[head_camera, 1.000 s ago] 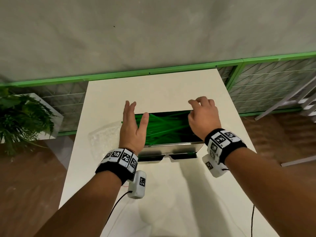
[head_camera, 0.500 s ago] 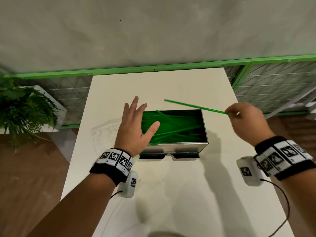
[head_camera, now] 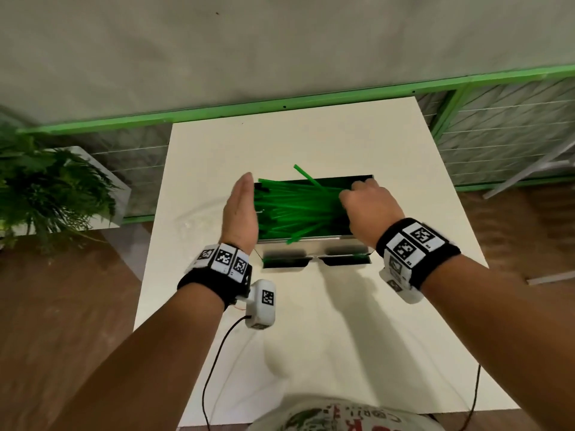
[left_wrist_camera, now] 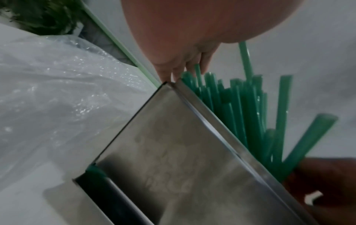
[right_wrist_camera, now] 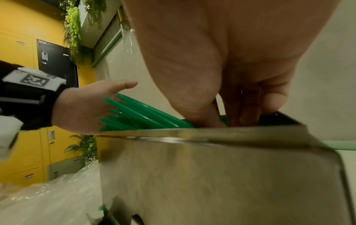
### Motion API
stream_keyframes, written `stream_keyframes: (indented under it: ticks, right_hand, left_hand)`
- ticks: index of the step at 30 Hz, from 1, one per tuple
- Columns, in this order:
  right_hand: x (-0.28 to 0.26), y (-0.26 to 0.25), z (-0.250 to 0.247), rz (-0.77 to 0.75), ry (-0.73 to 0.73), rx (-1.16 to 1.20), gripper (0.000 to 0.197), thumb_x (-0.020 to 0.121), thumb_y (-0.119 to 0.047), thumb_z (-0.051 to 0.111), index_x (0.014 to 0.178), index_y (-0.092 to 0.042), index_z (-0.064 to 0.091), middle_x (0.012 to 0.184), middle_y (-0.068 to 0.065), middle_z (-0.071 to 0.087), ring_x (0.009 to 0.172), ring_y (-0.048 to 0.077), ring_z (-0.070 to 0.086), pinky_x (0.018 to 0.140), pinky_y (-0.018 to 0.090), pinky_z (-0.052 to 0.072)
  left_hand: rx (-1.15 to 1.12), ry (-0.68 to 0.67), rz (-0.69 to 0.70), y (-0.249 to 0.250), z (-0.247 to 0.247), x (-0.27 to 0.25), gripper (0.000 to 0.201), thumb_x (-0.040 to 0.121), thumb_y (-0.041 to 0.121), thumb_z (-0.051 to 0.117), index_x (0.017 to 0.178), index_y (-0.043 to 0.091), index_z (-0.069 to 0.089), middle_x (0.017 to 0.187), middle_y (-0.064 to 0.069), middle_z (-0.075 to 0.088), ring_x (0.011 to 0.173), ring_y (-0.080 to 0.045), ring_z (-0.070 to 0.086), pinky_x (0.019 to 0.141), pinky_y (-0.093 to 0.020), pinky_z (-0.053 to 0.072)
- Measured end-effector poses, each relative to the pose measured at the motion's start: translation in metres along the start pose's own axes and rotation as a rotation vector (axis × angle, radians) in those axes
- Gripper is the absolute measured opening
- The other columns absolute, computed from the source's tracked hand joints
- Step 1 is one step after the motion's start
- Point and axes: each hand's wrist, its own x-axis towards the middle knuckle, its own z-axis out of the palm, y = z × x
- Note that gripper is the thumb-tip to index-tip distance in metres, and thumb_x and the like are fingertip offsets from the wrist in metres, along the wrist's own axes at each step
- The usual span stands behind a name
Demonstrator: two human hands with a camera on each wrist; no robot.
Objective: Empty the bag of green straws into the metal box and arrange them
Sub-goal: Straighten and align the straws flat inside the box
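The metal box (head_camera: 311, 243) stands mid-table, filled with green straws (head_camera: 295, 209) that lie lengthwise and poke past its left end. My left hand (head_camera: 241, 209) stands on edge with straight fingers, its palm against those straw ends (left_wrist_camera: 240, 109). My right hand (head_camera: 367, 200) is at the box's right end with its fingers curled down inside (right_wrist_camera: 242, 106). It seems to pinch one straw (head_camera: 311, 178) that slants up and to the left above the pile. The empty clear bag (head_camera: 199, 225) lies flat to the left of the box.
The white table (head_camera: 311, 337) ends close behind the box at a green-framed mesh fence (head_camera: 497, 126). A potted plant (head_camera: 46, 188) stands off the table's left side. Wrist camera cables (head_camera: 214, 362) hang over the near table.
My right hand brought the single straw from right of the box down into its right end. My left hand turned from lying flat over the straws to standing on edge at their left ends.
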Motion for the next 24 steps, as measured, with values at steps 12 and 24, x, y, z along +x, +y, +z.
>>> stream_keyframes:
  ticks: [12, 24]
  right_hand:
    - [0.004, -0.020, 0.033, -0.091, 0.038, 0.544, 0.082, 0.071, -0.035, 0.050, 0.150, -0.017, 0.042, 0.155, 0.011, 0.039, 0.143, 0.035, 0.031, 0.119, 0.046, 0.025]
    - [0.003, -0.021, 0.042, -0.045, 0.181, 0.631, 0.116, 0.058, -0.060, 0.073, 0.154, -0.020, 0.022, 0.155, 0.005, 0.021, 0.144, 0.026, 0.028, 0.119, 0.041, 0.031]
  left_hand:
    - [-0.003, 0.125, 0.272, 0.001, 0.005, -0.010, 0.034, 0.102, 0.044, 0.042, 0.114, 0.022, 0.066, 0.111, 0.008, 0.071, 0.107, -0.009, 0.065, 0.096, -0.029, 0.050]
    - [0.399, -0.304, 0.080, -0.007, -0.063, -0.012, 0.029, 0.081, 0.005, 0.074, 0.104, 0.021, 0.070, 0.074, 0.004, 0.065, 0.062, -0.010, 0.054, 0.068, -0.025, 0.047]
